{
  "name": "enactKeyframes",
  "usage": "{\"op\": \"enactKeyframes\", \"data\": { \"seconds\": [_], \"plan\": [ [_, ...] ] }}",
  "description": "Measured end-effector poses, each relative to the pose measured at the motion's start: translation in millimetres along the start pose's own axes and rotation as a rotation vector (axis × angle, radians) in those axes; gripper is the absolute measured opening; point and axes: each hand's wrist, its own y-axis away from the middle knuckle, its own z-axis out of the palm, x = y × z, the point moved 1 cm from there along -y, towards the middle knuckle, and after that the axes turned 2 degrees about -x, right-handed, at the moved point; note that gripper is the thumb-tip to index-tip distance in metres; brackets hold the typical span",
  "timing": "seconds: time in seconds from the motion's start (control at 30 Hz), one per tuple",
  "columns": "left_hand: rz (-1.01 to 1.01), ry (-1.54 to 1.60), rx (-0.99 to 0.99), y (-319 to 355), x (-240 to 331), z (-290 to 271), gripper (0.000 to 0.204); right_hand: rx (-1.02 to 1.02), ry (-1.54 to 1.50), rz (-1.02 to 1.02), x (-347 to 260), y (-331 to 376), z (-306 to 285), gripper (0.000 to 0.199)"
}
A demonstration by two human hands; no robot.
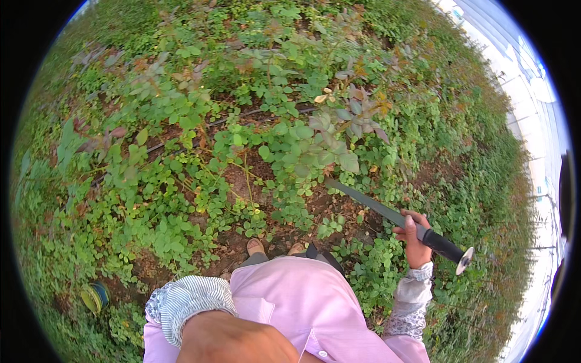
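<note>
Out to the right, my right hand [416, 239] is closed around a long, narrow grey-green tool [378, 207]. It has a black grip with a pale round disc at its end, and my fingers sit just ahead of that grip. The tool's far tip points left and away, reaching into the leaves of a rose bush [302, 145]. My left hand [242, 340] is raised close to me at the lower edge, in front of my pink shirt. Only its back and wrist show below a striped cuff; its fingers are hidden.
Leafy bushes spread all round, with brown soil and dry leaves [330, 209] between them. A dark thin hose [236, 116] runs through the plants. A yellow-green and blue round container [95, 297] lies at the lower left. My sandalled feet [256, 246] stand on the soil.
</note>
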Motion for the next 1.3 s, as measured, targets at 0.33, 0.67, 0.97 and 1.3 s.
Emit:
{"op": "enactKeyframes", "data": {
  "seconds": [0.33,0.67,0.97,1.3],
  "plan": [
    [-0.068,0.034,-0.077,-9.1,-20.9,-31.3,0.05,-0.024,-0.055,-0.073,59.6,-34.0,46.7,0.032],
    [-0.395,-0.723,1.087,30.0,-134.8,-72.8,0.052,-0.226,-0.067,-0.543,182.6,-144.3,93.0,0.025],
    [-1.212,-1.364,0.793,-44.0,-278.7,-123.4,0.054,-0.703,0.214,-0.543,187.9,-194.3,76.9,0.041],
    [-1.336,-1.545,0.832,-26.4,-326.1,-128.0,0.016,-0.931,0.289,-0.519,169.9,-188.6,92.7,0.044]
  ]
}}
